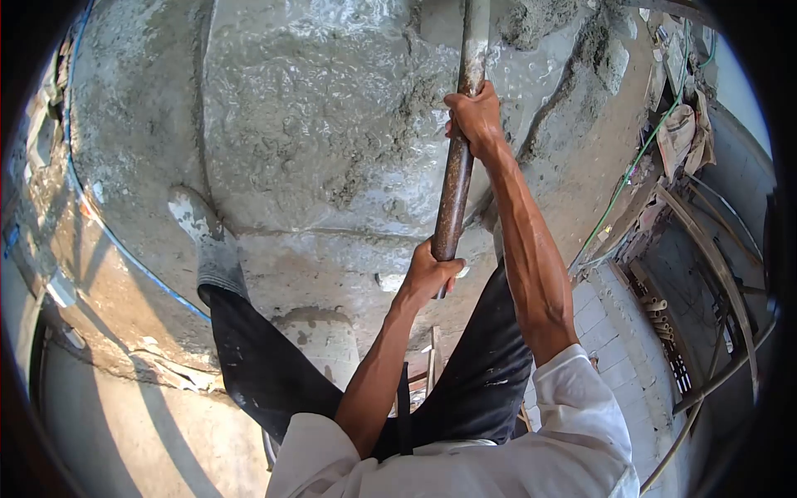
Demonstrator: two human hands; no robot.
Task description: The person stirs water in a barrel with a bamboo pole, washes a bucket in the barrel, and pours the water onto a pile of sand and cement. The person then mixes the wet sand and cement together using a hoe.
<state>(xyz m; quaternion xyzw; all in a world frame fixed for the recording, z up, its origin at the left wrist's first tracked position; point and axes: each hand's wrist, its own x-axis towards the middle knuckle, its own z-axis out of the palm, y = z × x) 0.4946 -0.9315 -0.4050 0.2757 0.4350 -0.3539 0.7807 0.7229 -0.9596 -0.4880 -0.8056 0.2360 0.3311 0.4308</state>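
Pole [454,199], long and round, held two-handed over wet grey mix [290,141], seen from above past a pair of dark trousers [253,357]. For good handling, best to brace the near end firmly with the left grip [430,272], steer with the right grip [477,119], and work in slow, even strokes from the legs and shoulders rather than the wrists alone. Worth placing the right grip below the pale, smeared stretch of shaft, probably slicker than the dark, speckled part. Wise also to plant the feet wide for balance, minding the mud-coated boot [217,249] just beside the edge of the mix at left. As for position: pole inside both grips, slanting from between the thighs up and slightly right, then out past the top of view, far end out of sight. Wrapped low by the left, just above a short stub of butt; wrapped higher by the right, with bare shaft between. Fingers curled tight in each case, with no visible gap around the shaft.
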